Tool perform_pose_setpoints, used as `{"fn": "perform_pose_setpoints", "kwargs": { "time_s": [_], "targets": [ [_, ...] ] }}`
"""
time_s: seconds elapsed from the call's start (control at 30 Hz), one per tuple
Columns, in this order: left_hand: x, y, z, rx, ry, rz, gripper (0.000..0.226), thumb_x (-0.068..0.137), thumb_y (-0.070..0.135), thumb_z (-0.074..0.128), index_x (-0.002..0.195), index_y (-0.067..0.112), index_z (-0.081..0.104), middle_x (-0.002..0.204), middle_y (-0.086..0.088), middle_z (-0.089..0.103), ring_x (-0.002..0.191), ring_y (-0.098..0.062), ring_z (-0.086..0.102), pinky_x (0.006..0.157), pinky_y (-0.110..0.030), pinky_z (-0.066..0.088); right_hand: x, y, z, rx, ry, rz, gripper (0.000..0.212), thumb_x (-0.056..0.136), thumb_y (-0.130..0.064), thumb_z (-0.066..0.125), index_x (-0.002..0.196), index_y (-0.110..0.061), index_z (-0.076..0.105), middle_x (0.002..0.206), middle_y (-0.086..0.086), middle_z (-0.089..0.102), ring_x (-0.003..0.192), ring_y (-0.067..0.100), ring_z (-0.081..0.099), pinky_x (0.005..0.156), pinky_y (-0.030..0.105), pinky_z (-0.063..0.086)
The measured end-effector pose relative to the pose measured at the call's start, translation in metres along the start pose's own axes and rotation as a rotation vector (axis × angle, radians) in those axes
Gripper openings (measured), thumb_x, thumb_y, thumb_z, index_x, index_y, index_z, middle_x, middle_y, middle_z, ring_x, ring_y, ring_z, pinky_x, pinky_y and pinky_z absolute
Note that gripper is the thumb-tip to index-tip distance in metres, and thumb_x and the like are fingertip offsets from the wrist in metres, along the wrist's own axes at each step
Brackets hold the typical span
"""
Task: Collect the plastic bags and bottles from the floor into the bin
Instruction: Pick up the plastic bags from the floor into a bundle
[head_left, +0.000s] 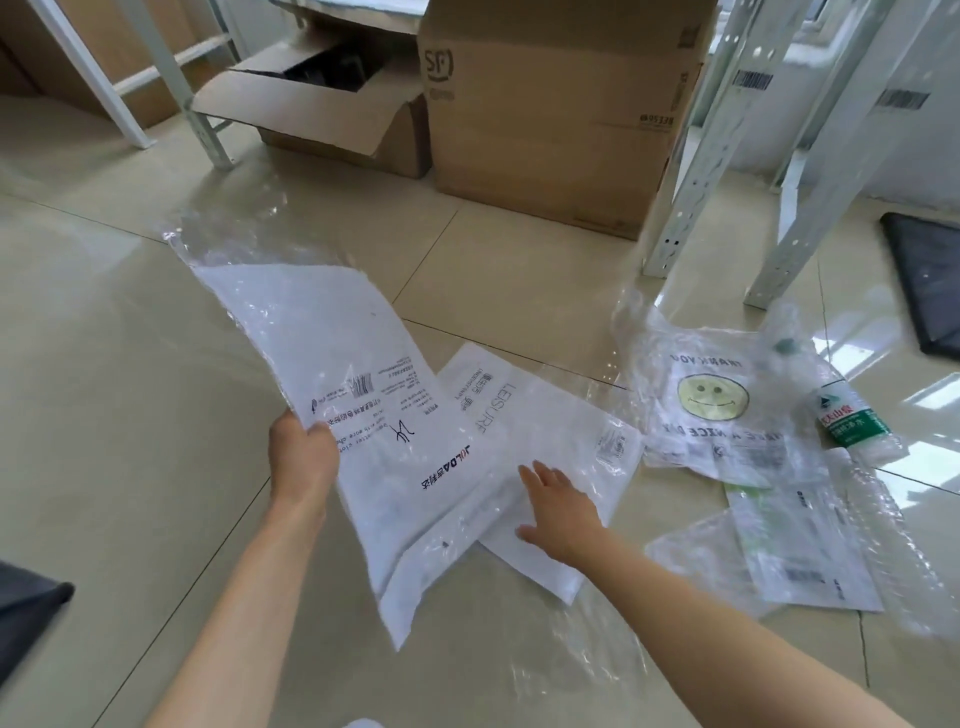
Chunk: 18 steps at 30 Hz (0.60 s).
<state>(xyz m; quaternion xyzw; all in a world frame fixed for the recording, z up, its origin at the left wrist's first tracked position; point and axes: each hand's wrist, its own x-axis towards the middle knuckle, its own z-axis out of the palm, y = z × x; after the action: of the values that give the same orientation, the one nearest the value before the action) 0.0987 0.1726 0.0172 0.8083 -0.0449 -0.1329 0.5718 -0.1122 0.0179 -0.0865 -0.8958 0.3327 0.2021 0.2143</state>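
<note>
The left hand (301, 457) is pinching the edge of a white printed plastic bag (332, 374), lifting it tilted above the floor (104, 364); its clear upper end is crinkling. The right hand (558, 506), fingers (540, 475) spread, is lying flat on a second white bag (550, 421) marked "LEISURE", which is resting on the floor partly beneath the lifted bag. Right of that second bag, a clear smiley-face bag (711, 410) is lying crumpled, with a green-labelled bottle (852, 421) just beside it and more clear wrappers (810, 551) near. Beyond the smiley-face bag, 2 cardboard boxes (545, 130) and white shelf legs (691, 171) are standing on glossy beige tiles.
</note>
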Motion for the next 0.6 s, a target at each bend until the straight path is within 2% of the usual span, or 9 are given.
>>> {"fn": "perform_pose_setpoints", "kwargs": {
  "time_s": [0.03, 0.1, 0.23, 0.37, 0.5, 0.53, 0.6],
  "targets": [
    [0.003, -0.004, -0.007, 0.030, 0.014, 0.000, 0.039, 0.090, -0.007, 0.040, 0.108, 0.024, 0.057, 0.084, 0.020, 0.057, 0.071, -0.001, 0.052, 0.059, -0.007, 0.036, 0.002, -0.003, 0.008, -0.035, -0.031, -0.012, 0.089, 0.088, -0.043, 0.064, 0.156, -0.023, 0.010, 0.164, 0.001, 0.008, 0.150, 0.027, 0.017, 0.110, 0.048, 0.036],
    [0.006, -0.009, -0.019, 0.082, 0.039, -0.016, 0.038, 0.089, -0.007, 0.038, 0.106, 0.023, 0.054, 0.079, 0.020, 0.051, 0.066, -0.008, 0.045, 0.057, -0.010, 0.032, 0.006, -0.010, 0.024, -0.103, -0.021, -0.003, 0.094, 0.085, -0.052, 0.066, 0.156, -0.030, 0.008, 0.165, -0.003, 0.004, 0.150, 0.027, 0.014, 0.110, 0.051, 0.034],
    [0.011, -0.012, -0.036, 0.100, 0.054, -0.030, 0.044, 0.086, -0.007, 0.036, 0.108, 0.025, 0.056, 0.079, 0.018, 0.054, 0.063, -0.003, 0.045, 0.055, -0.014, 0.034, 0.013, -0.014, 0.037, -0.176, 0.110, 0.026, 0.076, 0.087, -0.053, 0.061, 0.150, -0.033, 0.023, 0.160, -0.002, 0.017, 0.139, 0.029, 0.030, 0.101, 0.045, 0.040],
    [0.014, -0.010, -0.040, 0.094, 0.036, -0.013, 0.049, 0.083, -0.008, 0.035, 0.108, 0.028, 0.056, 0.077, 0.019, 0.055, 0.061, -0.001, 0.045, 0.052, -0.012, 0.036, 0.022, -0.011, 0.034, -0.186, 0.183, 0.025, 0.043, 0.096, -0.035, 0.051, 0.139, -0.033, 0.045, 0.147, -0.004, 0.041, 0.122, 0.026, 0.046, 0.083, 0.033, 0.048],
    [0.013, -0.005, -0.033, 0.078, -0.009, -0.015, 0.049, 0.082, -0.010, 0.034, 0.107, 0.028, 0.055, 0.080, 0.021, 0.056, 0.064, 0.001, 0.047, 0.040, 0.002, 0.034, 0.032, -0.009, 0.027, -0.150, 0.263, 0.031, 0.026, 0.097, -0.015, 0.045, 0.109, -0.021, 0.067, 0.119, -0.001, 0.064, 0.102, 0.024, 0.060, 0.070, 0.029, 0.041],
    [0.013, -0.003, -0.031, 0.070, -0.019, -0.015, 0.049, 0.082, -0.010, 0.034, 0.107, 0.027, 0.055, 0.081, 0.020, 0.057, 0.065, 0.000, 0.048, 0.042, 0.001, 0.036, 0.034, -0.007, 0.023, -0.114, 0.284, 0.043, 0.025, 0.097, -0.013, 0.044, 0.103, -0.018, 0.068, 0.111, 0.001, 0.068, 0.097, 0.025, 0.063, 0.069, 0.029, 0.041],
    [0.017, 0.000, -0.029, 0.063, -0.030, -0.026, 0.049, 0.081, -0.010, 0.034, 0.107, 0.023, 0.059, 0.081, 0.016, 0.060, 0.065, -0.003, 0.051, 0.049, -0.012, 0.043, 0.038, -0.002, 0.011, 0.004, 0.335, 0.080, 0.027, 0.099, -0.012, 0.042, 0.100, -0.013, 0.069, 0.100, 0.007, 0.071, 0.091, 0.028, 0.066, 0.071, 0.031, 0.048]
  ]
}}
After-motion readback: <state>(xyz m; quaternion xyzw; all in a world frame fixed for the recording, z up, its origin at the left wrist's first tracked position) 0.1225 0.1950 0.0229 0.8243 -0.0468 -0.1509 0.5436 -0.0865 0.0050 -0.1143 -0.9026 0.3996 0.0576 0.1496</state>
